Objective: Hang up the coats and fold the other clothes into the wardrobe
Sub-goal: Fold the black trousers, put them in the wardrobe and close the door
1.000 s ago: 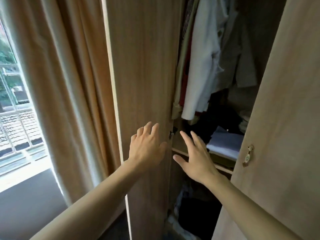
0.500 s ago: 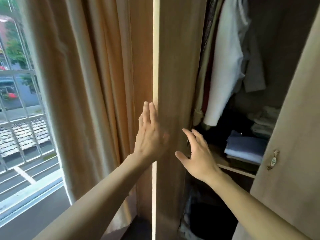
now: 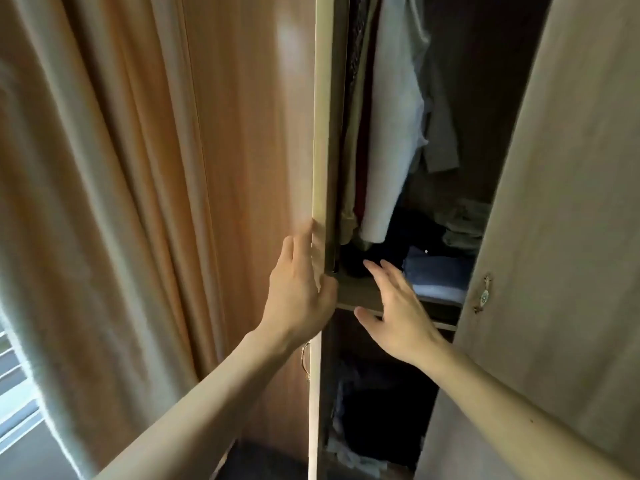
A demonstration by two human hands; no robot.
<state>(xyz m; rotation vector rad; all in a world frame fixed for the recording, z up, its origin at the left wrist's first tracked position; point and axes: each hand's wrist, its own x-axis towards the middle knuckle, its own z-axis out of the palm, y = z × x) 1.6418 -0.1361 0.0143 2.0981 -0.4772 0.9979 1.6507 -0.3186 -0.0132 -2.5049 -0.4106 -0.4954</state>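
Pale wood grain fills my right side, the right wardrobe door (image 3: pixel 554 220) standing open with its small metal handle (image 3: pixel 483 293) on the edge. Peach curtain (image 3: pixel 104 202) hangs in long folds on my left, and just beside it is the left wardrobe door (image 3: pixel 256 140), swung out so its light edge faces me. Between the doors, the wardrobe interior is dark: a white garment (image 3: pixel 388 133) hangs on the rail next to a grey one (image 3: pixel 438 133), with tan and dark red pieces pressed against the left side. Below them, a wooden shelf (image 3: pixel 360 292) carries a folded blue stack (image 3: pixel 438 275) and dark clothes behind it; more clothing sits in shadow in the lower compartment, too dim to name. My left hand (image 3: pixel 298 296) grips the left door's edge, fingers on the outer face, thumb curled round the inner side. My right hand (image 3: pixel 398 317) hovers at the shelf front, fingers straight and slightly spread, holding nothing.
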